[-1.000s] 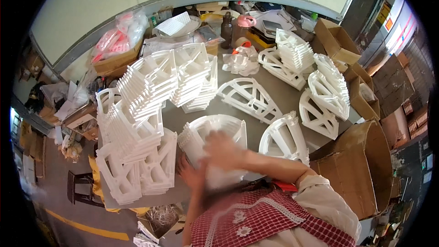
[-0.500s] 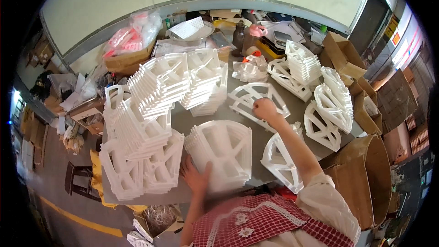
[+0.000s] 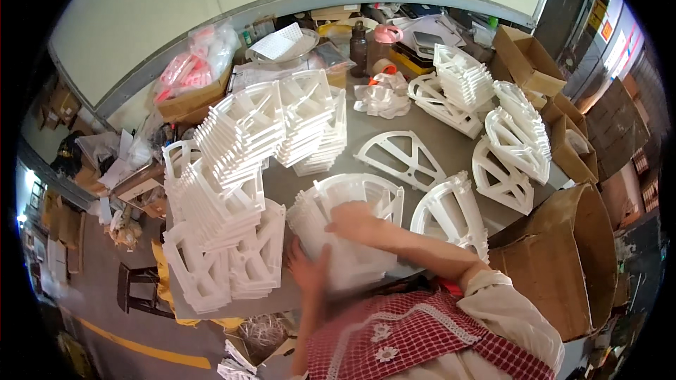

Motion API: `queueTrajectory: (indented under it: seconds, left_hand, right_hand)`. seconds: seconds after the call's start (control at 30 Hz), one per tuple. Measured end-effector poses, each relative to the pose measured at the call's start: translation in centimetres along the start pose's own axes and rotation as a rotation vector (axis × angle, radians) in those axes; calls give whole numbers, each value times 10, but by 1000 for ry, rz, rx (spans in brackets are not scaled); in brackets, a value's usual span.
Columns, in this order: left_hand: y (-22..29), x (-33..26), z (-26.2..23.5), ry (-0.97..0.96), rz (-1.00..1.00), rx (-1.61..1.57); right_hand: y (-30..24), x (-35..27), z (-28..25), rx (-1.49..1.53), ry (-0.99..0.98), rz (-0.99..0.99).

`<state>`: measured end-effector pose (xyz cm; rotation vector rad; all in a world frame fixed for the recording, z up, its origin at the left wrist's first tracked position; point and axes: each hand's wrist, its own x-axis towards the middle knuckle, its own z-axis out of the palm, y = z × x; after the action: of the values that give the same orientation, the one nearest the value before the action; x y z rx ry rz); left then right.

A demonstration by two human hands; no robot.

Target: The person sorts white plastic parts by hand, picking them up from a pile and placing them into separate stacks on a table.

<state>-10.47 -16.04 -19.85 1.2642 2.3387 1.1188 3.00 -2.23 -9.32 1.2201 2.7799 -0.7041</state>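
Observation:
In front of me at the table's near edge stands a stack of white plastic fan-shaped frames (image 3: 366, 260). My right hand (image 3: 352, 222) reaches across the top of this stack, its fingers closed on a white fan-shaped frame (image 3: 382, 193) there. Partly hidden under the hand, that frame sits slightly turned from the ones below. Against the stack's lower left side rests my left hand (image 3: 308, 269), thumb apart and fingers stretched out. A lone frame (image 3: 401, 160) lies flat beyond the stack, and a small group of frames (image 3: 451, 214) lies to its right.
Tall piles of the same frames (image 3: 243, 127) fill the table's left side; more piles (image 3: 517, 137) stand at the right. Cardboard boxes (image 3: 556, 260) line the right edge. At the back are a dark bottle (image 3: 358, 49), a pink-lidded jug (image 3: 384, 46) and a bag-filled carton (image 3: 193, 102).
My right hand has come from the middle of the table toward me and left, with a frame, onto the front stack. My left hand has stayed at the stack's side.

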Motion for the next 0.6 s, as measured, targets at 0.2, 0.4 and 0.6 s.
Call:
queueTrajectory:
  seconds: [0.2, 0.4, 0.6]
  left_hand:
    - [1, -4, 0, 42, -27, 23]
    - [1, -3, -2, 52, -3, -21]
    - [2, 1, 6, 36, 1, 55]
  right_hand:
    - [1, -3, -17, -149, 89, -145]
    - [147, 29, -23, -357, 416, 241]
    - [210, 4, -28, -457, 440, 245]
